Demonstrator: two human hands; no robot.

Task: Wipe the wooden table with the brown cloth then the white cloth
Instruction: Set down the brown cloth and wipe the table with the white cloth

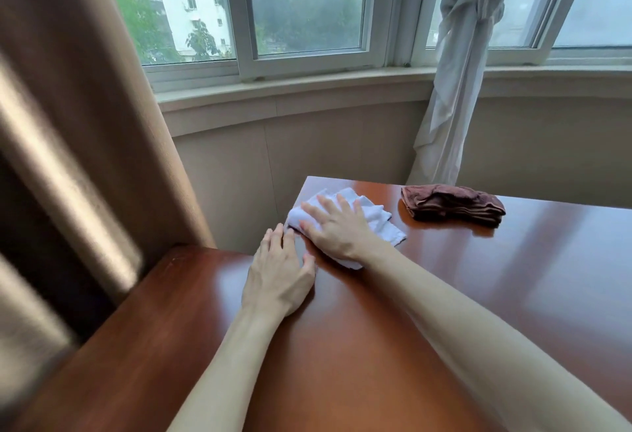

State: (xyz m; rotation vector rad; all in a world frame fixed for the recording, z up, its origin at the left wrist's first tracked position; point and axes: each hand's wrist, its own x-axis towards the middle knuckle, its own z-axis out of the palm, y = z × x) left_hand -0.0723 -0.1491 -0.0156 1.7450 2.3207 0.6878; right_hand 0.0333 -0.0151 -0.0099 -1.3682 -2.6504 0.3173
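Terrycloth this soft and light should bunch unless pinned flat from above, so my right hand (333, 230) presses spread fingers on the white cloth (371, 214) near the worktop (444, 295) corner, my left hand (278, 276) flat beside it, brown cloth (453, 205) lying apart.

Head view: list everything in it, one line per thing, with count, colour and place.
wooden table: one, glossy red-brown, fills the lower frame.
white cloth: one, white, crumpled at the table's far left corner, under the right hand.
brown cloth: one, dark brown, bunched at the table's far edge, apart from the white cloth.
brown curtain: one, tan-brown, hanging at left.
white curtain: one, white, knotted, hanging before the window at right.
window: white-framed panes across the top.
left hand: flat on the table near its left edge.
right hand: fingers spread, pressing the white cloth.
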